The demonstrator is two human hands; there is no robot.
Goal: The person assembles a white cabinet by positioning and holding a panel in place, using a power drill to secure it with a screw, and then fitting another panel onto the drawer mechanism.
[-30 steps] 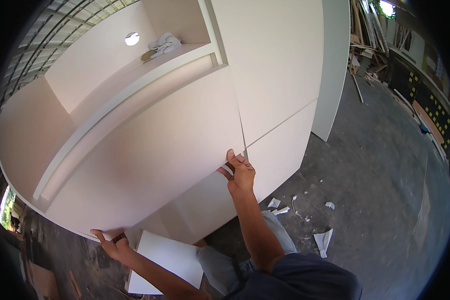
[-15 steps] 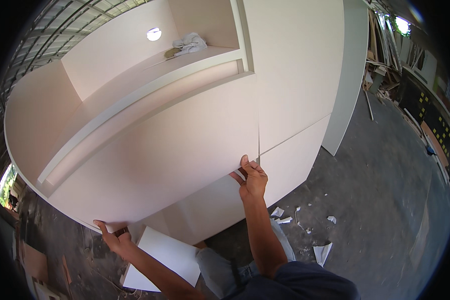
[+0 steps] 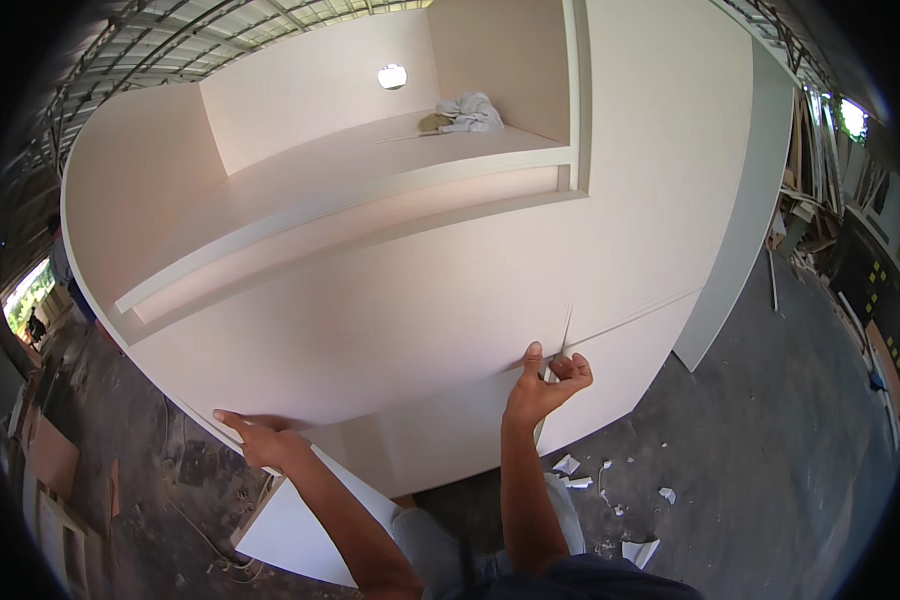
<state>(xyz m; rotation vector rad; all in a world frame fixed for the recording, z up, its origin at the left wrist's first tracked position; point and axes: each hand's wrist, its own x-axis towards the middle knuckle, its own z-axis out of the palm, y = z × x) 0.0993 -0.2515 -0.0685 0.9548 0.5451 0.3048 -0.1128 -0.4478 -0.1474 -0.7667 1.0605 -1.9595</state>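
A broad pale cabinet front panel [image 3: 370, 310] lies under a recessed slot in a large off-white cabinet. My left hand [image 3: 265, 442] is closed at the panel's lower left corner, thumb stretched along the front; its other fingers are mostly hidden. At the lower right corner, my right hand [image 3: 542, 392] touches the panel with an upright thumb. Its fingers are curled loosely apart from the thumb, beside the seam with the neighbouring panel [image 3: 620, 365]. Below the panel's bottom edge shows a lower pale surface [image 3: 420, 440] of the cabinet.
A crumpled whitish cloth [image 3: 470, 113] lies on the cabinet shelf. A white board [image 3: 315, 525] leans by my legs. Torn white scraps [image 3: 640, 552] litter the dark floor [image 3: 750, 470]. Long offcuts [image 3: 820, 140] stand at the far right.
My view has shifted, so the cabinet sits further right and lower. The fingers of my right hand have come out from under the panel's edge and now show beside the seam.
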